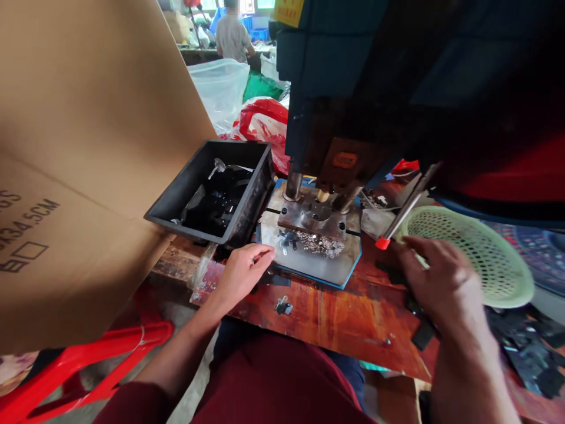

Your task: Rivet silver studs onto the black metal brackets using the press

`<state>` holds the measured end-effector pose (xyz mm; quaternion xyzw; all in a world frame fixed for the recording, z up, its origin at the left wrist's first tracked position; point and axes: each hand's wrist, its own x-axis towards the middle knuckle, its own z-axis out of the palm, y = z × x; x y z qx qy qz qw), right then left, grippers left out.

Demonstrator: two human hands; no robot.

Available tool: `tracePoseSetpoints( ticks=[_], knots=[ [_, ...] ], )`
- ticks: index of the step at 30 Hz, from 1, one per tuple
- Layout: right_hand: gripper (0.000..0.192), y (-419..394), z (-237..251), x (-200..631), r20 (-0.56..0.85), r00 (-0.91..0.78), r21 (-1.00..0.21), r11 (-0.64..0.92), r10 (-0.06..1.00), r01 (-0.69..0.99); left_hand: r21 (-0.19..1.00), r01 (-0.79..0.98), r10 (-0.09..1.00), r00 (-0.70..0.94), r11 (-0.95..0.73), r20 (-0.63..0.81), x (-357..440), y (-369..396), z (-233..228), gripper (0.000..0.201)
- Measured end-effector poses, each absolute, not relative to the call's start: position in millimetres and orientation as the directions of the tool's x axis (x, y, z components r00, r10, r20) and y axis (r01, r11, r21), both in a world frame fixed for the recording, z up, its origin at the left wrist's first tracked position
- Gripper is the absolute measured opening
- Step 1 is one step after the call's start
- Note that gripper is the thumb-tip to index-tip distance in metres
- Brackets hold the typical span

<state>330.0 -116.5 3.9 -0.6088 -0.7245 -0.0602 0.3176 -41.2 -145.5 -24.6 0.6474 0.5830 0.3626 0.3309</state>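
Observation:
My left hand (247,270) rests at the front left edge of the press's metal base plate (304,265). Its thumb and fingers are pressed together; whatever may be between them is too small to see. On the plate, small black parts with metal tabs (288,240) lie beside a pile of small shiny metal pieces (324,242), in front of the steel die block (313,217). My right hand (445,282) hovers by the pale green basket (525,288), loosely curled, thumb and forefinger apart. Just above its fingertips is the red-tipped lever (408,206), apart from the hand.
A black bin (260,194) of dark parts stands left of the press (335,106). A large cardboard box (88,147) fills the left side. Loose parts (283,305) lie on the wooden table (344,318). Black pieces (525,347) are heaped at right. A person (232,38) is in the background.

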Motion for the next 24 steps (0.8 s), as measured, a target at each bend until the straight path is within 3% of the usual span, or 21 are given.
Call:
tracePoseSetpoints(
  ticks=[4,6,10,14,17,21,24],
  knots=[
    [0.021,-113.4,-21.8,260.8,0.408,-0.345,-0.478,0.52,0.845,0.708,0.714,0.663,0.967,0.059,-0.224,0.249,-29.1,-130.9,-33.0,0.015],
    [0.023,-104.9,-32.7,234.0,0.378,-0.425,-0.465,0.566,0.823,0.681,0.617,0.746,0.951,0.073,-0.251,0.299,-21.6,-121.7,-36.8,0.015],
    [0.023,-82.2,-47.1,210.0,0.338,-0.509,-0.326,0.606,0.791,0.726,0.507,0.821,0.951,0.126,-0.261,0.284,-14.2,-108.9,-41.8,0.02],
    [0.019,-73.0,-55.0,205.4,0.275,-0.555,-0.21,0.613,0.785,0.762,0.502,0.824,0.953,0.139,-0.262,0.269,-15.8,-105.0,-44.4,0.016],
    [0.019,-75.4,-57.0,204.0,0.255,-0.563,-0.191,0.612,0.786,0.768,0.519,0.817,0.957,0.131,-0.252,0.259,-17.2,-103.2,-44.2,0.011],
    [0.019,-75.5,-46.3,210.4,0.319,-0.499,-0.35,0.59,0.805,0.728,0.553,0.8,0.963,0.113,-0.235,0.245,-17.2,-102.4,-40.5,0.006],
    [0.017,-65.3,-28.3,220.1,0.405,-0.351,-0.465,0.521,0.844,0.716,0.591,0.77,0.957,0.088,-0.241,0.276,-17.3,-106.8,-36.8,0.008]
  ],
)
